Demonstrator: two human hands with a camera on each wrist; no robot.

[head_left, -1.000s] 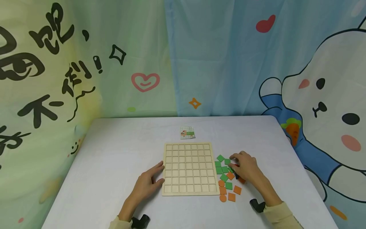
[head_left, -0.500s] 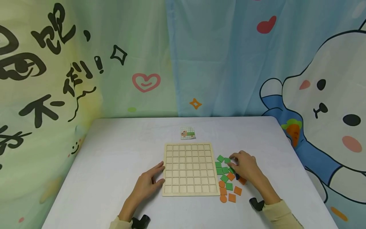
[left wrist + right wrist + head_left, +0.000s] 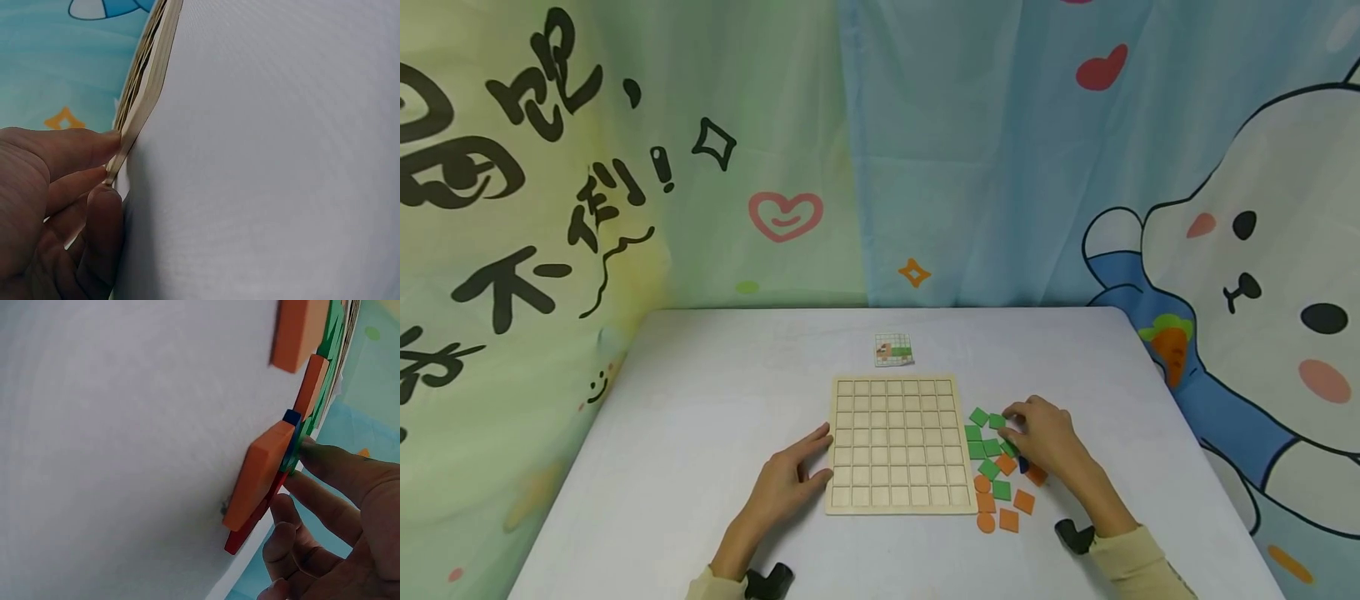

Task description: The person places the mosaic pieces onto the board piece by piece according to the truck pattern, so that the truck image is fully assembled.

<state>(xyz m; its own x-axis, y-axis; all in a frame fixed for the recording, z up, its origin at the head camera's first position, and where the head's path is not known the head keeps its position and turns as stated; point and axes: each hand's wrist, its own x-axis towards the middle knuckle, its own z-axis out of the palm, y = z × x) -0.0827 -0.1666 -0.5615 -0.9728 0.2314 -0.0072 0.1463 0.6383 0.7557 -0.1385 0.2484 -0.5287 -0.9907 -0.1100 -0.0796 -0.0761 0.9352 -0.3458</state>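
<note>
A square wooden grid board (image 3: 895, 510) lies on the table with bare cells. My left hand (image 3: 792, 479) is at its left side, thumb and index fingertip apart, both touching the edge. In the left wrist view, the thumb (image 3: 81, 150) reaches the board's pale rim (image 3: 153, 94). My right hand (image 3: 1045, 433) is low over the tiles right of the board, its thumb and index beside a green tile (image 3: 997, 421). The right wrist view shows an orange tile (image 3: 259, 475), a red tile (image 3: 240, 537) and a blue tile (image 3: 292, 419) close to those fingers.
Several green tiles (image 3: 975, 450) and orange tiles (image 3: 1008, 521) are spread along the board's right edge. Among them is an orange disc (image 3: 986, 522). Behind the board lies a small picture card (image 3: 893, 351) with a grid print. A printed curtain (image 3: 970, 167) hangs behind the white table (image 3: 737, 358).
A bit of red that showed beneath my right hand a second ago is out of sight in the head view. My hands and the board stay almost still; the head view shifts slightly.
</note>
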